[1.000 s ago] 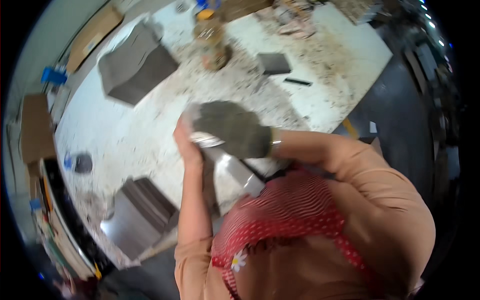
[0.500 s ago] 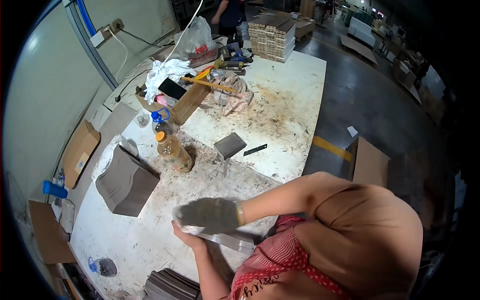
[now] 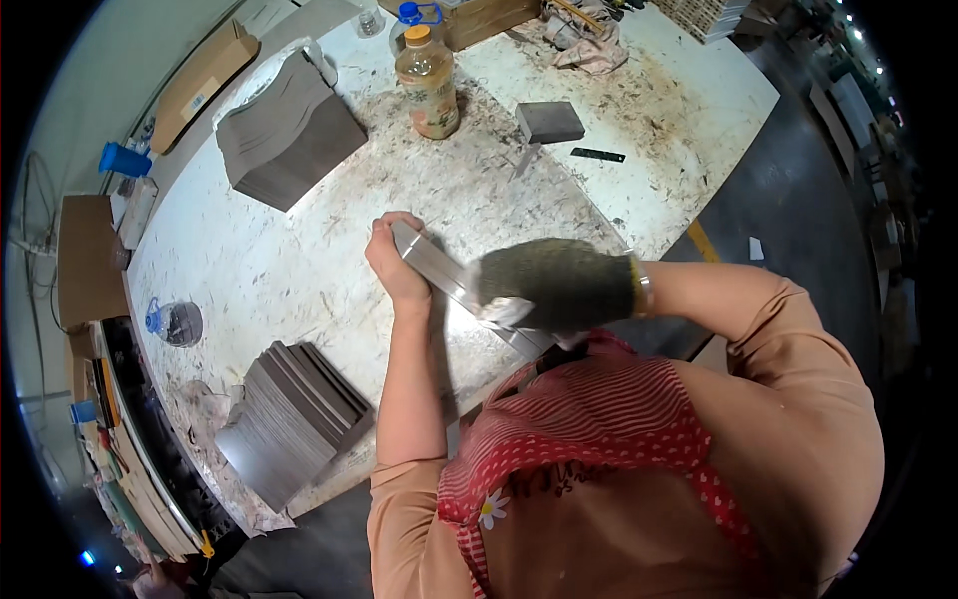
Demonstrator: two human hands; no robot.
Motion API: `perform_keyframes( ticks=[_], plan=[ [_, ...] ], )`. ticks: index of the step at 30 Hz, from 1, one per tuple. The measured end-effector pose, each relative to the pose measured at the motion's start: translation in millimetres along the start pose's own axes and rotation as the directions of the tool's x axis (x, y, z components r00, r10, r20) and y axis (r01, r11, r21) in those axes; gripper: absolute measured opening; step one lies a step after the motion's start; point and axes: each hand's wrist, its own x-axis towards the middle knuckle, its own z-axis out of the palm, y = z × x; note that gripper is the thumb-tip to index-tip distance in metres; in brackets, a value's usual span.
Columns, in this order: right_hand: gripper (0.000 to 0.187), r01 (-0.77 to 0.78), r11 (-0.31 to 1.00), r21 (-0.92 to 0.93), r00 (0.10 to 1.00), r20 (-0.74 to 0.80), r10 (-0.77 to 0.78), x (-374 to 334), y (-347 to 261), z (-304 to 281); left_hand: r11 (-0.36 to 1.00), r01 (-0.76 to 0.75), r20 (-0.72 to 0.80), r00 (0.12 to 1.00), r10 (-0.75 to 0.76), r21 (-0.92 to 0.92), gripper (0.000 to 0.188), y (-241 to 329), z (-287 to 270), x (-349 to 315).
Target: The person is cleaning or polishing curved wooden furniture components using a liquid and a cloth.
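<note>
Close to my body, a long, smooth grey bar-shaped piece (image 3: 431, 262) lies slanted above the worktable (image 3: 329, 262). My bare left hand (image 3: 397, 262) is closed around its far end, the fingers wrapped over the edge. In a dark grey work glove, my right hand (image 3: 555, 285) presses a crumpled white cloth (image 3: 507, 311) onto the piece nearer to my chest. The glove is smeared by motion and hides part of the piece. Beyond it are a grey rectangular block (image 3: 550, 123) and a thin black strip-like tool (image 3: 598, 155), both lying on the table.
A stack of wavy-edged grey sheets (image 3: 289, 135) stands at the far left, another stack (image 3: 284, 424) at the near left. An orange-capped bottle (image 3: 429, 85) is at the back. A clear plastic container (image 3: 180, 323) sits by the left edge. A rag (image 3: 591, 48) lies far right.
My view has tilted down toward my body. The gloved right hand has slid along the grey piece from the far end toward my chest. My left hand keeps its hold there.
</note>
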Motion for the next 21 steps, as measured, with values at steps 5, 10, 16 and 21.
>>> perform_keyframes(
  ticks=[5, 10, 16, 21],
  plan=[
    [0.02, -0.123, 0.978, 0.167, 0.967, 0.24, 0.081, -14.2, -6.8, -14.7, 1.0, 0.028, 0.049, 0.998, -0.027, -0.005, 0.042, 1.1, 8.3, -5.0],
    [0.043, 0.088, 0.905, -0.417, 0.977, -0.142, -0.16, 21.5, 16.8, 14.0, 0.998, -0.054, 0.03, 0.998, 0.053, 0.024, 0.044, -9.1, 8.3, -0.1],
    [0.027, 0.035, 0.998, -0.051, 0.91, -0.411, -0.053, 16.0, 6.9, 26.1, 0.993, 0.009, 0.101, 0.995, 0.003, -0.116, 0.042, -16.1, -6.4, 4.0],
    [0.029, -0.4, 0.827, 0.396, 0.898, 0.348, 0.268, -53.1, 34.6, 8.4, 0.989, 0.006, 0.056, 0.998, 0.002, -0.146, 0.039, -2.3, -0.4, 0.8]
  ],
)
